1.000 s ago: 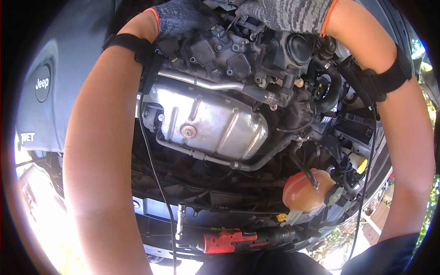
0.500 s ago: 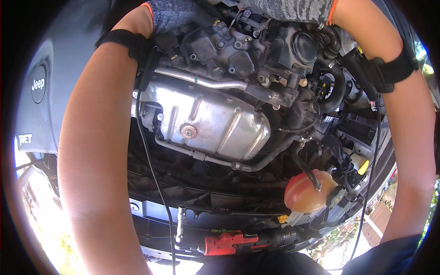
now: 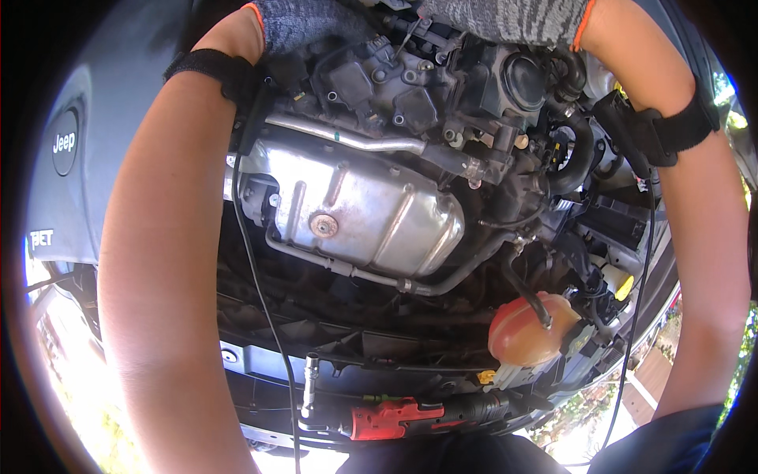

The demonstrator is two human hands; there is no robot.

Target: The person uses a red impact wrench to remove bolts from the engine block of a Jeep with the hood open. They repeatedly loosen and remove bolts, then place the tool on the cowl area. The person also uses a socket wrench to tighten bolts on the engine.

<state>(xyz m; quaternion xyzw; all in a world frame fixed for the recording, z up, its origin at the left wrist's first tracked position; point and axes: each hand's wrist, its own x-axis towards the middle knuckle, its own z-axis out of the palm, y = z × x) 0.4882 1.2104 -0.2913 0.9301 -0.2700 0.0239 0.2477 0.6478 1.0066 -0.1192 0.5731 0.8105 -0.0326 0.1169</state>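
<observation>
Both my hands wear grey knitted gloves with orange cuffs and reach to the far side of an open engine bay. My left hand is over the back left of the engine, beside black ignition coils. Its fingers blend into dark parts, so their hold is hidden. My right hand lies at the back, above a thin metal rod and a black round-topped housing. The upper picture edge cuts off part of this hand, and its fingertips are not clear.
A silver heat shield fills the middle, below a metal pipe. Nearer stands a pinkish coolant tank. A red and black cordless ratchet with a socket extension rests along the front edge. Thin black cables hang from my wrist straps.
My right hand has shifted slightly to the right and nearer. My left hand stays at nearly the same place. The ratchet and engine parts look unmoved.
</observation>
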